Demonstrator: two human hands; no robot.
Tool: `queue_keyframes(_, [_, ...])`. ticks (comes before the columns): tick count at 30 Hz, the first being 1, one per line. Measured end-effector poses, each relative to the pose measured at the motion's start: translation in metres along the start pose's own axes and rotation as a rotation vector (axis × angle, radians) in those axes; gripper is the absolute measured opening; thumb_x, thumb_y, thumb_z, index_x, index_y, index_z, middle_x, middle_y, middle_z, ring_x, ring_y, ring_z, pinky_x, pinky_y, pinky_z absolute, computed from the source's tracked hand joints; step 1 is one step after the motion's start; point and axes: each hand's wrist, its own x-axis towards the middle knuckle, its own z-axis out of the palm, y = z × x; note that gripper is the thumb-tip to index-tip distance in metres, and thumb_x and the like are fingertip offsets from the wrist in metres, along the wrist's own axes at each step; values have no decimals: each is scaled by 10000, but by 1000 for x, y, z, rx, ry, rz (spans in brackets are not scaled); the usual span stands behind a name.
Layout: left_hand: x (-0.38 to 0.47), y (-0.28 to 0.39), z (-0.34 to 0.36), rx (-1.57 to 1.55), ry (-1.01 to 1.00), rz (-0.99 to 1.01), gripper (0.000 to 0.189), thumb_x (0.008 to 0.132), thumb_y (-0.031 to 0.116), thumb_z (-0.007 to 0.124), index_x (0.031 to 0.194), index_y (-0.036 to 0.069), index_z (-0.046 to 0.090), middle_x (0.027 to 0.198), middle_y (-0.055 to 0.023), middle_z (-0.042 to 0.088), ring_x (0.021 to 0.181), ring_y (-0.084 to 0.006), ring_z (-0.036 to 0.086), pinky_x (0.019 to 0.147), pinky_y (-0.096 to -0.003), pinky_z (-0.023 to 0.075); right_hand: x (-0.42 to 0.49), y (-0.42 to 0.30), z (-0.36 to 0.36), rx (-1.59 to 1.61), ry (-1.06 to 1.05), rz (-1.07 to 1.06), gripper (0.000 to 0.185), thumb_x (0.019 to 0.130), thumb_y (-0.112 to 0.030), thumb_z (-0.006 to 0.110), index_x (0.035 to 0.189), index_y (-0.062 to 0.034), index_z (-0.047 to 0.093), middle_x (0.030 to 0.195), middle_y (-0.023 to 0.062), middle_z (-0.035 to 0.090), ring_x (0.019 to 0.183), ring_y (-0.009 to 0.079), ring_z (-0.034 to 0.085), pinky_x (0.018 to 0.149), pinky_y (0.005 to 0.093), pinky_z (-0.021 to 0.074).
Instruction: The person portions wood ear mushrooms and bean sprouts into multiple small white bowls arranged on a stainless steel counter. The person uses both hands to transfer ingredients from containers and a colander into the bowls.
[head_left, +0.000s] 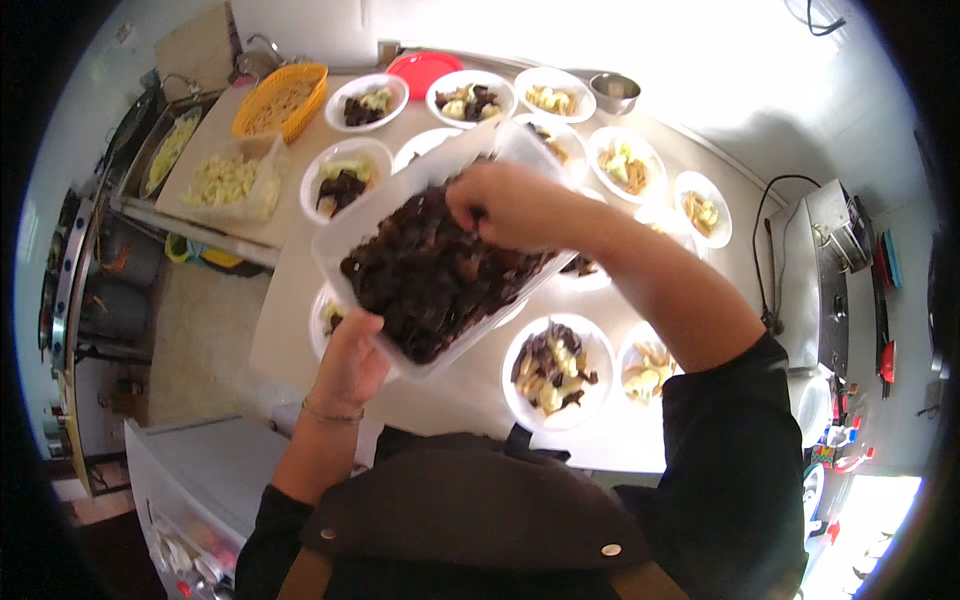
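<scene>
A rectangular translucent plastic container (352, 217) is held tilted above the worktop, filled with dark wood ear fungus (427, 277). My left hand (356, 360) grips its near left corner, the thumb over the rim. Inside the container my right hand (502, 206) has its fingers curled at the fungus; whether they pinch a piece is hidden. Below and around stand white plates of food. One near plate (517, 405) bears fungus, cauliflower and pale pieces; another plate (634, 191) at the right holds cauliflower and light brown strips without visible fungus.
At the back left are a yellow plastic basket (319, 90) and a clear tub (274, 176) of chopped cauliflower. A red plate (424, 71) and a small steel bowl (616, 105) stand at the back. A metal appliance (799, 292) with a black cable is on the right.
</scene>
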Motion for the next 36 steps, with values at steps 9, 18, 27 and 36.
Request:
queue_keyframes(9, [66,46,-32,-34,108,-88,592,708,195,523,1251,30,353,1223,-121,439,1111,-281,435,934,-416,373,53,109,-107,85,138,-196,103,695,74,515,761,1,486,802,56,555,813,163,558,727,265,448])
queue_keyframes(18, [112,69,-51,-6,189,-21,621,678,196,535,1248,22,359,1236,-108,432,1132,-273,414,964,-395,339,118,267,-141,-60,193,485,195,691,72,518,850,-30,566,885,83,584,878,197,572,770,296,457])
queue_keyframes(27, [133,69,-57,-58,172,-131,701,650,118,512,1294,-4,265,1278,-127,382,1172,-267,385,988,-395,307,130,232,-87,127,333,124,206,762,-68,551,964,-42,585,877,107,622,809,170,598,716,292,502])
queue_keyframes(36, [141,28,-17,-97,71,-242,653,676,100,497,1280,-25,282,1258,-133,408,1153,-260,408,976,-385,328,54,123,10,-18,-317,-25,245,708,-20,505,938,-86,559,902,177,525,840,326,553,710,407,469])
